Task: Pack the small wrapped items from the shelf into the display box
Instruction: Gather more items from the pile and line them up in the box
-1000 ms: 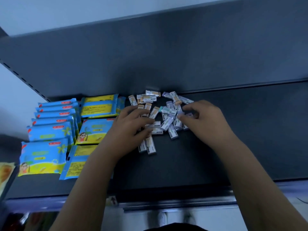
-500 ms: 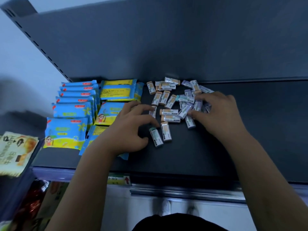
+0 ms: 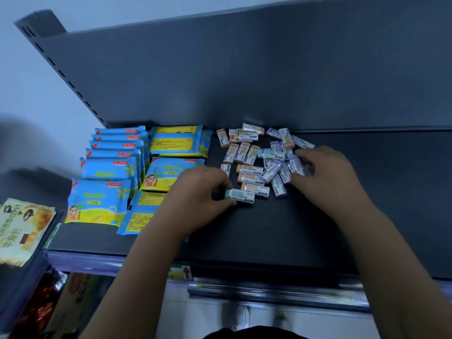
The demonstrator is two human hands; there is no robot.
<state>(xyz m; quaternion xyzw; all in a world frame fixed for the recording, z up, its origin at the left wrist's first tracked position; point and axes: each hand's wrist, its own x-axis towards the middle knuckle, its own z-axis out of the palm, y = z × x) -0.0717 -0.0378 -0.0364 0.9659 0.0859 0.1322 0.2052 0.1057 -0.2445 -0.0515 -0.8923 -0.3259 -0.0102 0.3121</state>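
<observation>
small wrapped items point(image 3: 254, 165) heaped on the dark shelf point(image 3: 269, 228), your left hand point(image 3: 195, 194) pinching a teal-ended one point(image 3: 242, 195) at the heap's near edge, your right hand point(image 3: 327, 177) curled round purple ones point(image 3: 297, 167), blue packets point(image 3: 110, 172) stacked alongside

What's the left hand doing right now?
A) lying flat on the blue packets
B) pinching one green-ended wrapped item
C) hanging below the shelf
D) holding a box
B: the left hand pinches the green-ended wrapped item between thumb and fingers, at the pile's near edge.
</observation>
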